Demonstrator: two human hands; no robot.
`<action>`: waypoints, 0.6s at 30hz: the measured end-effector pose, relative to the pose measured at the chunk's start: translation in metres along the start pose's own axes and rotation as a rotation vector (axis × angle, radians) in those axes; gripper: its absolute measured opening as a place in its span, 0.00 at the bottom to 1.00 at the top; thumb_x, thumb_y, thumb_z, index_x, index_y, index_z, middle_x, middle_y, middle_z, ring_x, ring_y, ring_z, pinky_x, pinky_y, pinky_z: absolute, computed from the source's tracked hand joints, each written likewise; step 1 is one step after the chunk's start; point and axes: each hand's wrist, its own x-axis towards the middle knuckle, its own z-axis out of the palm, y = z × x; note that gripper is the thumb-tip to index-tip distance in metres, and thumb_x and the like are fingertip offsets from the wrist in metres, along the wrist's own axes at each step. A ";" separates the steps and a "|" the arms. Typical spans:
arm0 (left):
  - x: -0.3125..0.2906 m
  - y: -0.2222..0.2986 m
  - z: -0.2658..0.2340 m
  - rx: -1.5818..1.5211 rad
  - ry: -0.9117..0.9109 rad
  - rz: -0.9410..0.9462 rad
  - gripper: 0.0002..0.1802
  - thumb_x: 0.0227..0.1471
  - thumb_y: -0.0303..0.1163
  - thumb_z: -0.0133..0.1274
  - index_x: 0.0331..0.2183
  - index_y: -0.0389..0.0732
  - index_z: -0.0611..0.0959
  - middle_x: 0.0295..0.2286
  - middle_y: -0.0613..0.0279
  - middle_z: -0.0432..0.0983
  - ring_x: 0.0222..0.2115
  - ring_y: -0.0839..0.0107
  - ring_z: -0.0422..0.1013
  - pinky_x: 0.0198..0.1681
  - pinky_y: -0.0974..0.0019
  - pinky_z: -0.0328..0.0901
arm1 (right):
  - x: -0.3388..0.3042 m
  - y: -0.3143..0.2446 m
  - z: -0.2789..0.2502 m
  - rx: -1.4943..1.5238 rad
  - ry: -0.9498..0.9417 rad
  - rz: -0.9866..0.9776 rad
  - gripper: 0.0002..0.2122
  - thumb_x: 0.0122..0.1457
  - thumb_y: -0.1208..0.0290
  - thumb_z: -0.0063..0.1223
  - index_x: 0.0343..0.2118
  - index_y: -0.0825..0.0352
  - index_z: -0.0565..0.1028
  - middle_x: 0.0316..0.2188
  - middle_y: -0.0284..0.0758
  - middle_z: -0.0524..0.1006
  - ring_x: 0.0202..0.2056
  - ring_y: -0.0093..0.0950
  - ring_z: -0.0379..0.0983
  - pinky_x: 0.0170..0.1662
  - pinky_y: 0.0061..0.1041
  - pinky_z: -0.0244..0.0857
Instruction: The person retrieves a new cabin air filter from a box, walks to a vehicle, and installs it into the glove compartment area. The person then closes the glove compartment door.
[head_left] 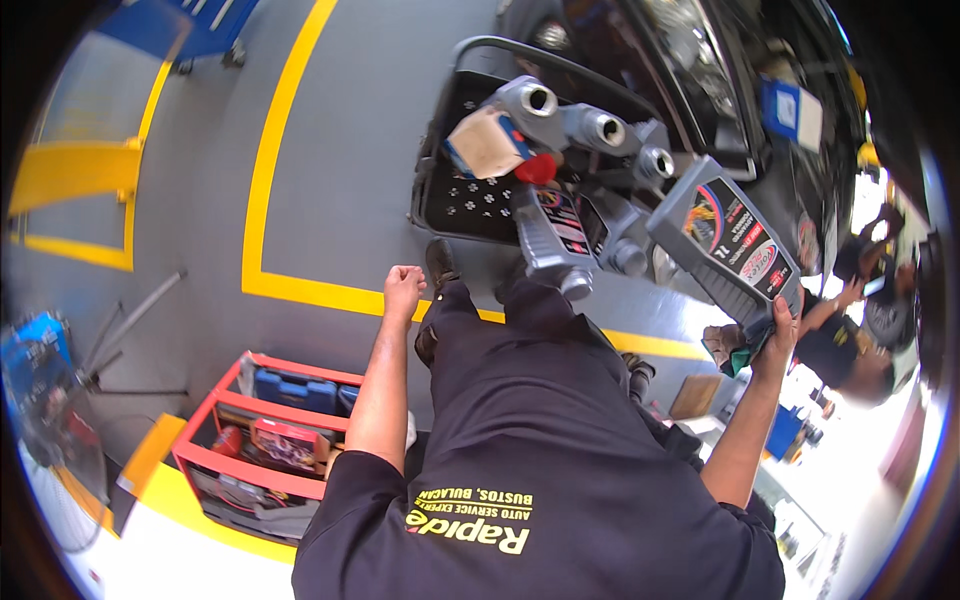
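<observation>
Grey plastic motor-oil bottle [732, 240] is gripped at near end by right hand [781, 338], right of black crate [468, 205] — judged light, semi-stiff, slippery if oily; broad sides best held. Left hand [403, 290] is loosely curled — nothing seen inside.

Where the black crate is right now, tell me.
In the head view, the black crate is at upper centre, beyond the person's left hand and just left of the black vehicle, with grey bottles heaped in it.
</observation>
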 end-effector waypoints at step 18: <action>-0.099 0.024 0.054 1.186 -0.372 0.354 0.09 0.60 0.32 0.53 0.39 0.36 0.77 0.31 0.63 0.78 0.31 0.74 0.74 0.36 0.69 0.68 | -0.110 0.422 0.156 0.236 0.298 0.907 0.42 0.46 0.48 0.67 0.58 0.75 0.64 0.45 0.52 0.78 0.49 0.42 0.76 0.52 0.33 0.68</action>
